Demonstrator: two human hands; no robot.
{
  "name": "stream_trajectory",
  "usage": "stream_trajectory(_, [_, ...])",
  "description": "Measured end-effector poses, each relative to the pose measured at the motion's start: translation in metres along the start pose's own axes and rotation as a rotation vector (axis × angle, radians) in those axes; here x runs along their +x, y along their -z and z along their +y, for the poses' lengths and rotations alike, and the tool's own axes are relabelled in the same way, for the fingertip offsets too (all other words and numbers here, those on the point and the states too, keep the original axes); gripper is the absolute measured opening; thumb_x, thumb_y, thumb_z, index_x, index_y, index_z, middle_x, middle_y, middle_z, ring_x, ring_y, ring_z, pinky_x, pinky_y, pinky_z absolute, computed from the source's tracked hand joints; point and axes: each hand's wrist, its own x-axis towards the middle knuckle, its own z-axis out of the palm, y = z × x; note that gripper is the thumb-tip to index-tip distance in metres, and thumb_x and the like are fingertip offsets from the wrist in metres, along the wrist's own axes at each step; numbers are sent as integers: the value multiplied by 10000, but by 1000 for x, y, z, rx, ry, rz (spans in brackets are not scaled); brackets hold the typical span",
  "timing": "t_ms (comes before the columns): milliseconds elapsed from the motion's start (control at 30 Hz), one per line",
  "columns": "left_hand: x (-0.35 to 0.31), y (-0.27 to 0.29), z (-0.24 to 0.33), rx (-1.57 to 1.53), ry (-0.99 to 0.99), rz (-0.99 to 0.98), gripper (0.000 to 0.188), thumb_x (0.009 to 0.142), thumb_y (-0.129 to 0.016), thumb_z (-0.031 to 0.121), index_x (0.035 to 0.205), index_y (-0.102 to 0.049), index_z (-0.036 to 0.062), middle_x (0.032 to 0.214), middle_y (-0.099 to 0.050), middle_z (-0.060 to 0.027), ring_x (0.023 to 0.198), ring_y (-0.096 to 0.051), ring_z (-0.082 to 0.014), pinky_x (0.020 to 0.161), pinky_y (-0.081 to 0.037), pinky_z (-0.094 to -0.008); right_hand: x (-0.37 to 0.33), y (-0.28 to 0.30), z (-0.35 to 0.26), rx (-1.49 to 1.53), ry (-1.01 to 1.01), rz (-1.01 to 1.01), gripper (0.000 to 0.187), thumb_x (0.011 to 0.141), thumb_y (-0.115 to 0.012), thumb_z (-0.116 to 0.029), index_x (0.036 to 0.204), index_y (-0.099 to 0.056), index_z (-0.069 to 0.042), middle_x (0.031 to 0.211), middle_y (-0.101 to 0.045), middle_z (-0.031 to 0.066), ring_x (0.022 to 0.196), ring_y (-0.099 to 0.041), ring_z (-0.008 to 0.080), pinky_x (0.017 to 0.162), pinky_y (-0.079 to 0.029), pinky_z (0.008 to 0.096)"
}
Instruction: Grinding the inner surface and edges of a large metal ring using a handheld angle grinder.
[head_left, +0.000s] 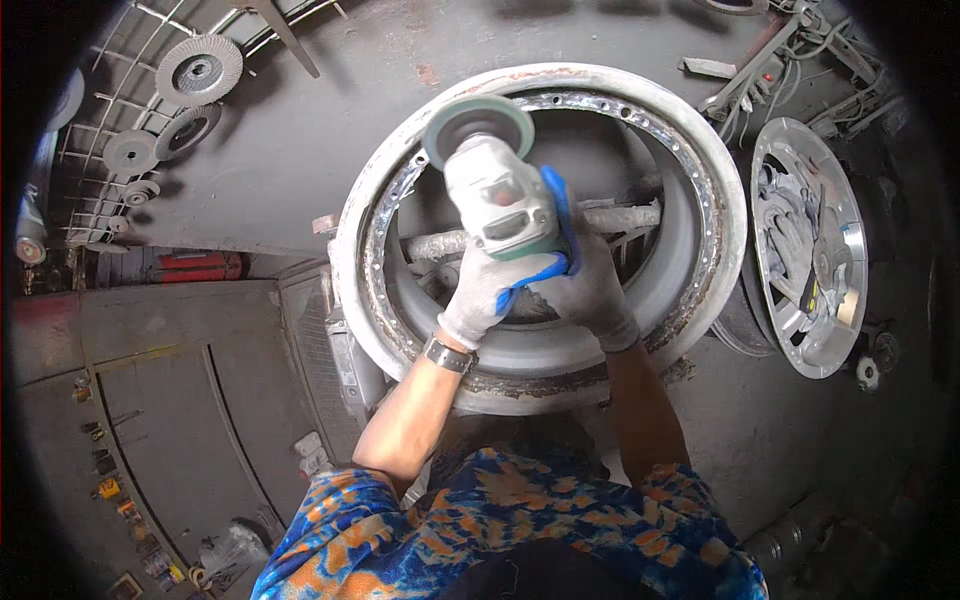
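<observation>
Both my hands wear white gloves with blue fingers. My left hand [495, 285] is closed round the lower body of a dusty white-and-green angle grinder [500, 195]. Beside it, my right hand [590, 280] grips the same grinder from the right, a blue finger laid along its side. At the far end of the tool, a round greenish disc [435, 135] overlaps the upper left edge of a large wheel rim ring [735, 200]; I cannot tell whether they touch. Small holes and rusty, bare-metal patches run along the ring's inner flange.
Several abrasive flap discs [200, 70] hang on a wire rack at the upper left. On the right, a silver wheel face [850, 235] holds loose gloves [790, 250]. Cables and metal parts [790, 70] lie at the upper right. Small items line a ledge at lower left.
</observation>
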Motion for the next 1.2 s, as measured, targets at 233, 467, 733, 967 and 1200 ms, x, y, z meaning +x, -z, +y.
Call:
stream_trajectory(233, [23,-10,-7,151,-120,-78,665,767,-881,-28,1386,-638,-6,1320,-710,-101,1190,-682,-180,1027,-560,-336,-2,15,-3,-11,14,109,981,845,-810,-52,1678,-291,-33,1600,-511,213,1469,-523,282,1212,-420,410])
stream_trajectory(467, [63,-45,5,-85,211,-277,592,835,-852,41,1380,-623,2,1236,-740,-74,1124,-686,-148,1016,-566,-334,-23,20,5,109,-137,435,1016,871,-821,-59,1700,-234,-70,1545,-546,142,1404,-550,224,1157,-460,380])
stream_trajectory(733, [36,-13,24,-55,213,-162,654,867,-829,32,1463,-564,0,1307,-715,-78,1200,-669,-161,1045,-557,-339,-15,-5,-14,250,-185,302,873,836,-767,-32,1616,-374,-17,1410,-620,121,1280,-621,225,1085,-517,366])
stream_trajectory(967, [-12,-11,22,-262,195,145,541,907,-794,5,1421,-624,-2,1255,-737,-90,1156,-689,-170,1033,-561,-346,-2,-1,-38,-87,-120,-63,950,864,-801,-113,1668,-304,-26,1531,-564,217,1412,-562,287,1169,-454,403])
stream_trajectory(1200, [45,-42,29,-135,199,-141,573,933,-820,131,1436,-583,-8,1285,-723,-92,1154,-682,-161,1032,-555,-336,-15,22,-48,71,-285,297,908,919,-783,-153,1672,-287,-49,1496,-578,163,1358,-582,236,1138,-474,373])
